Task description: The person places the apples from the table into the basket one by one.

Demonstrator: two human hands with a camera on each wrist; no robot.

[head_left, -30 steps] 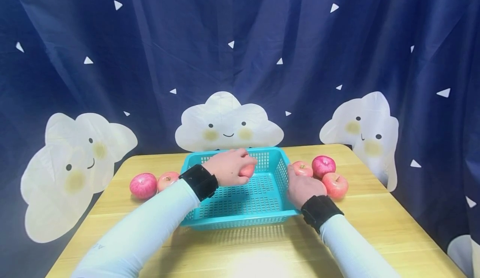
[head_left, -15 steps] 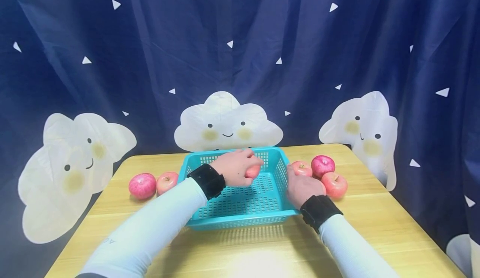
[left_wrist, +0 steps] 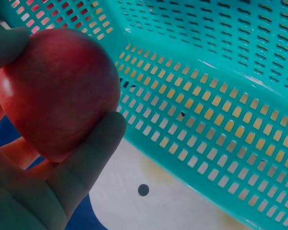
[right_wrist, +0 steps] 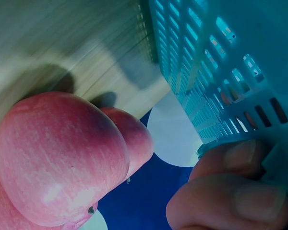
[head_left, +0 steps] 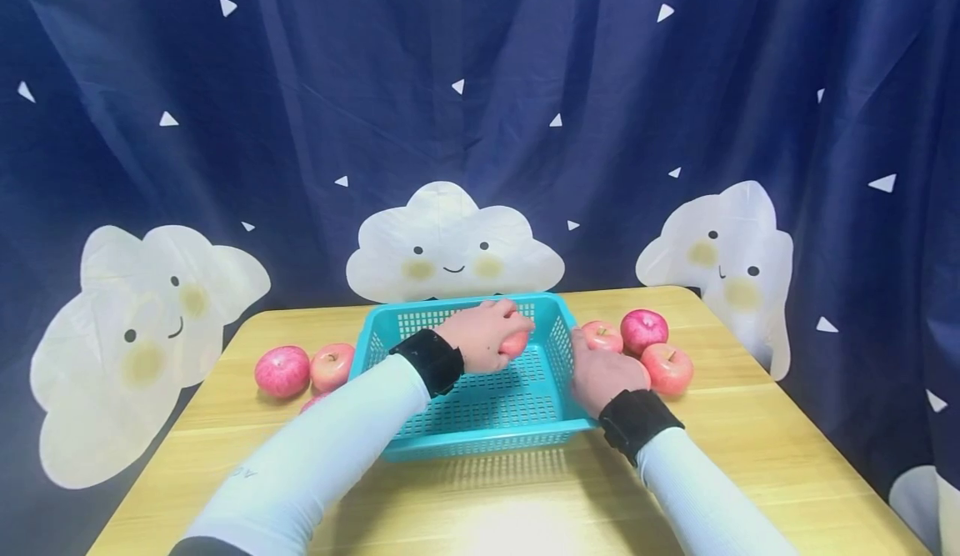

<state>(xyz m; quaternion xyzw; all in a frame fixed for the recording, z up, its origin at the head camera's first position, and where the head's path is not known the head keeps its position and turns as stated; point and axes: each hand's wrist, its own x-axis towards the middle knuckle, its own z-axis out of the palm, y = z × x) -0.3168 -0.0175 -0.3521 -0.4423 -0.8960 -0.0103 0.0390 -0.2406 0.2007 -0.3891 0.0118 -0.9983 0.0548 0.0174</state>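
Turquoise plastic makes up the basket [head_left: 480, 441], a rectangular one with slotted walls and floor that stands on the pale wooden worktop [head_left: 750, 473]. The person's left hand [head_left: 478, 341] reaches over it from the left, fingers and thumb curled round the held apple [left_wrist: 62, 91], a red one. That apple is within the outline of the basket, toward its far right part; whether it touches the plastic cannot be told. The right hand [head_left: 600, 379] grips the basket's right side, and the right wrist view shows two bent fingers [right_wrist: 225, 206] close together against the rim.

Just outside that side, four more apples cluster on the worktop: a pale red apple [head_left: 602, 336] near the basket, a deep pink apple [head_left: 643, 331] beside it, a front apple [head_left: 667, 368] closer to the person, and another mostly hidden by the right hand. To the left of the basket are a second deep pink apple [head_left: 282, 371], a lighter apple [head_left: 331, 366] next to it, and a third, largely covered by the white left sleeve [head_left: 322, 456]. Black bands circle both wrists. Behind the worktop hangs a dark blue curtain [head_left: 510, 39] printed with white triangles and smiling clouds.
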